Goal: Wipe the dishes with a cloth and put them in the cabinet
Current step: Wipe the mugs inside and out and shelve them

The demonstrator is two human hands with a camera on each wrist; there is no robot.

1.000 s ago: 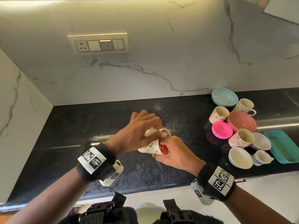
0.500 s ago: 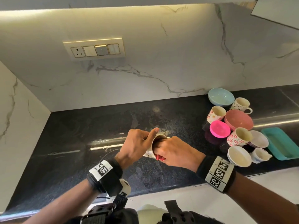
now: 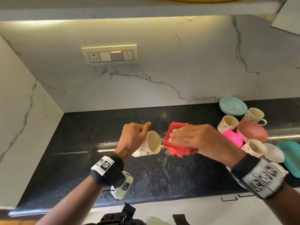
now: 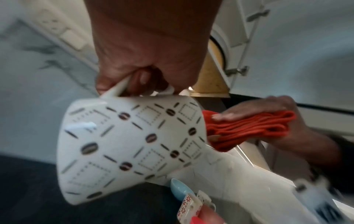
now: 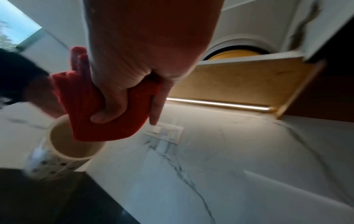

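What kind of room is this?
Most likely a home kitchen: a dark stone counter against a marble wall, a cluster of cups and bowls, and a switch panel under a lit shelf.

I see the mug (image 4: 132, 145) as glazed ceramic, smooth and glossy, with a highlight on its patterned wall; its cream inside looks duller. The red cloth (image 4: 247, 130) is soft fabric, ribbed in its folds, matt. The black countertop (image 3: 73, 151) reads to me as polished speckled stone, reflecting light in streaks. The backsplash (image 3: 178, 65) is smooth veined marble or a marble-look tile; I cannot tell which. The cabinet underside (image 5: 239, 81) looks like matt wood.
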